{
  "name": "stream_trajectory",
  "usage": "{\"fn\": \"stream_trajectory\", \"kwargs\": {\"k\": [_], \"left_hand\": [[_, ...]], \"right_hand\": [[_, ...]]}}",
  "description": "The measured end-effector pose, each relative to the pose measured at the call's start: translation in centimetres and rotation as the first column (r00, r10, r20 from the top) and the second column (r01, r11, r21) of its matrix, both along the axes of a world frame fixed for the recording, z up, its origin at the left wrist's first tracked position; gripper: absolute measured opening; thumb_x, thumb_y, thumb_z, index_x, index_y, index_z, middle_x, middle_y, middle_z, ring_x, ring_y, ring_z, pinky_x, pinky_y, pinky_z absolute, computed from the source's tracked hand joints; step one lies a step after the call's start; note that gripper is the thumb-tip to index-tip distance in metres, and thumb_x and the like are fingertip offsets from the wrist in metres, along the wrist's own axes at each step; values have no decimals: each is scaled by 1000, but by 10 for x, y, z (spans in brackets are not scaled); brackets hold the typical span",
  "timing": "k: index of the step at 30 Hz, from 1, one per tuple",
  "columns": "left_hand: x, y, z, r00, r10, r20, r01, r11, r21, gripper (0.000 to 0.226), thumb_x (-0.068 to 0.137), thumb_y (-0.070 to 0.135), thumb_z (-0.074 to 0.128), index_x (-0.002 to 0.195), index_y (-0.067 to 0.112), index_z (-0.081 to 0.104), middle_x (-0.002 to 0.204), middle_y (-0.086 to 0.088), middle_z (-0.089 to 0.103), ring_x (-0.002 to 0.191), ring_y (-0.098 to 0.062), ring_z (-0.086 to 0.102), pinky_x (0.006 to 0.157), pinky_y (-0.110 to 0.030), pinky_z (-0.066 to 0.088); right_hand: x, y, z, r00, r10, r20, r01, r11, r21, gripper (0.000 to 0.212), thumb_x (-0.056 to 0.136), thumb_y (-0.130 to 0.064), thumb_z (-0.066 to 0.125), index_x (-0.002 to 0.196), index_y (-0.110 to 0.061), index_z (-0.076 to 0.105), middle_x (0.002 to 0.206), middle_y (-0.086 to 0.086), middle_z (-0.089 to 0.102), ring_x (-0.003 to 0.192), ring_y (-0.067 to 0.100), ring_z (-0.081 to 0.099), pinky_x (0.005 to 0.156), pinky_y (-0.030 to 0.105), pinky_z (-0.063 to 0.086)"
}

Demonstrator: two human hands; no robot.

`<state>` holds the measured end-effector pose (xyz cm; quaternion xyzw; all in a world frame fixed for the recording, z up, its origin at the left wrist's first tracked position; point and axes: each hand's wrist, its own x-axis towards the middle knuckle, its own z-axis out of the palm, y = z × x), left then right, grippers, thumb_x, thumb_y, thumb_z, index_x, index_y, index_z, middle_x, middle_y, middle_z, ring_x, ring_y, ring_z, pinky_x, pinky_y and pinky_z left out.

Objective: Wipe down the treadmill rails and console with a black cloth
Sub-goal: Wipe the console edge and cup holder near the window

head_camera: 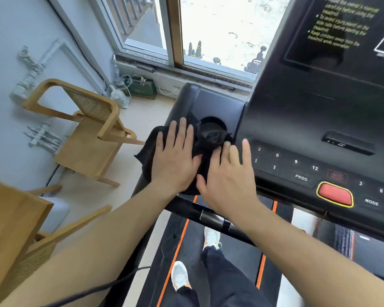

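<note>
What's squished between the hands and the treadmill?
A black cloth, under the left hand and right hand, bunched into the cup holder. The head view shows it.

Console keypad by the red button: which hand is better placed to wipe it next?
Right, probably. The right hand lies flat on the inner edge of the black cloth, fingertips beside the keypad. The left hand presses the cloth farther out, with the right hand between it and the keys.

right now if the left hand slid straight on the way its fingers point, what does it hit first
Probably the raised back rim of the console's side tray. The left hand lies flat on the black cloth, fingers aimed just left of the cup holder; depth is unclear.
</note>
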<state>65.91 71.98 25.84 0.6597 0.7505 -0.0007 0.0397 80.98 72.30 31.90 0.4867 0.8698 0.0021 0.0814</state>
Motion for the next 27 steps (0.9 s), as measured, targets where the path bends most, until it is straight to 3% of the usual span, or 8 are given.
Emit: {"fn": "stream_trajectory", "kwargs": {"k": [4,9,12,14,18,21,24,27], "left_hand": [[-1,30,5,999,-51,6,52,999,-15,73,99,52,17,159,11,12,168,-12,4,155,-29,2,122,-53,10],[6,113,11,983,-182,-10,182,983,-13,66,103,47,17,158,11,19,168,-7,7,154,-27,4,123,-50,5],[9,122,14,981,-189,-34,189,982,-19,72,99,47,7,154,8,30,168,-5,9,154,-27,8,123,-50,7],[9,107,16,977,-215,-12,215,976,-29,77,94,48,1,155,10,29,168,-4,9,154,-26,7,123,-49,8],[3,55,16,970,-239,47,240,970,-27,74,94,47,4,157,15,25,169,-2,7,155,-25,5,124,-48,7],[5,17,8,976,-217,38,217,976,4,70,97,45,11,157,11,27,167,-7,13,154,-26,10,124,-47,11],[11,-10,0,979,-196,54,192,979,60,66,100,42,23,155,5,29,164,-17,22,152,-33,19,121,-49,18],[11,-37,-5,954,-289,81,278,952,128,56,96,27,43,147,3,44,158,-17,37,145,-36,34,114,-51,34]], "right_hand": [[-7,1,-15,984,-158,-85,160,987,20,80,90,-47,44,144,12,38,150,35,37,144,41,30,122,55,5],[-17,68,-35,966,-187,-179,213,967,139,69,87,-27,46,140,16,40,146,36,42,142,42,35,123,48,16],[-18,84,-41,973,-204,-109,214,972,95,68,96,-27,34,149,13,22,159,31,22,152,35,14,125,44,3],[-17,70,-44,965,-228,-128,239,967,82,69,98,-30,30,151,12,20,160,30,18,153,34,9,125,43,1],[-19,13,-49,949,-222,-225,248,964,95,68,98,-31,35,149,13,26,159,31,22,152,35,13,125,45,7],[-14,-18,-56,959,-188,-210,215,970,113,68,99,-33,39,149,13,27,158,30,24,152,37,15,124,47,9],[2,-40,-60,975,-118,-187,152,972,180,55,97,-19,40,146,8,38,153,25,39,149,35,26,122,49,18],[16,-48,-47,970,-33,-243,100,958,268,43,84,-4,39,121,-3,61,121,15,65,125,35,55,111,49,37]]}}
